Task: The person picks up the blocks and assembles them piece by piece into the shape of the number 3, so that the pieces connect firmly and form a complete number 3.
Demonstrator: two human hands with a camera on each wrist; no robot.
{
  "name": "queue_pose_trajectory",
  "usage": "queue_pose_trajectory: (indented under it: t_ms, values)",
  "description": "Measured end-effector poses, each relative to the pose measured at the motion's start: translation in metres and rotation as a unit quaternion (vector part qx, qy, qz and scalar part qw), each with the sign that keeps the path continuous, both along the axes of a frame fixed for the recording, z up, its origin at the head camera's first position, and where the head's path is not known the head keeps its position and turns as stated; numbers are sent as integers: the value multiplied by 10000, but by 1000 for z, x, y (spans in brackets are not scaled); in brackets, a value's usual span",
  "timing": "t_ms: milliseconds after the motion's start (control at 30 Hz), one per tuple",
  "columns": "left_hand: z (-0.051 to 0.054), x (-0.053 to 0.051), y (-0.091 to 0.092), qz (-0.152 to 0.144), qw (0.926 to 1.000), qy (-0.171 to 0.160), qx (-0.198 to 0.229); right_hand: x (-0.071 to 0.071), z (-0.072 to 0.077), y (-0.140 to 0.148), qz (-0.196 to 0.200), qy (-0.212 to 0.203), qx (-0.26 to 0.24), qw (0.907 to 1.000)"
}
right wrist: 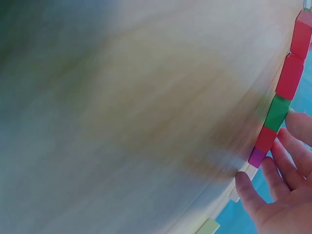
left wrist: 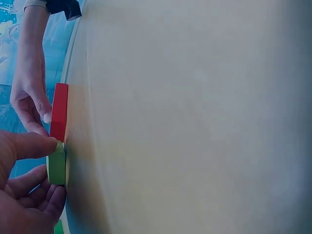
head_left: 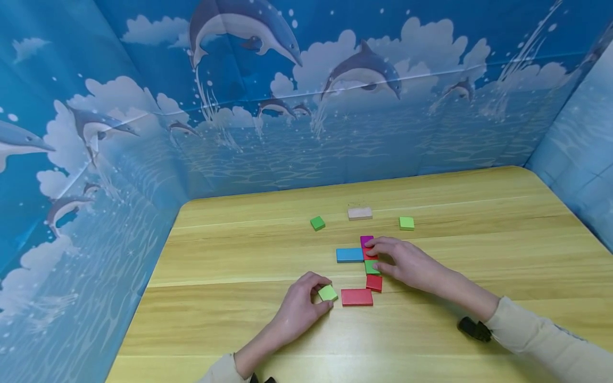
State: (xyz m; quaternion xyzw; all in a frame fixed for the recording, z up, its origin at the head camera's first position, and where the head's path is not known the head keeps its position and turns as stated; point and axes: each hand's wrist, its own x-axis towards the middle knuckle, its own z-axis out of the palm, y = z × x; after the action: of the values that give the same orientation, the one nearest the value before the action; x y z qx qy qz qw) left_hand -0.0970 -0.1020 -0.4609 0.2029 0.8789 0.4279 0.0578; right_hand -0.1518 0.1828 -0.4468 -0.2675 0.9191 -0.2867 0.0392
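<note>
Lime block is pinched by left hand, fingers apparently curled.

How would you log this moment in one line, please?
left hand: pinches lime block; right hand: touches green block; pale block: apart

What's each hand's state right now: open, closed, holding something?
Left hand: closed, pinching a light green block.
Right hand: open, touching the row of blocks.

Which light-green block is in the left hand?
The near light-green block, just left of the rectangular red block; the left hand pinches it. The far light-green block lies untouched beyond the right hand.
</note>
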Motion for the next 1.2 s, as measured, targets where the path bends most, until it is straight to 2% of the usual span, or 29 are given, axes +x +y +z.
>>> queue_pose_trajectory:
  t_ms: [433,1200]
  values:
    - [2,-9,5,52,9996,-13,-287,-1,1,-1,-21,46,28,10000]
    - [1,-7,6,32,9997,-162,-166,0,1,0,-3,-62,18,10000]
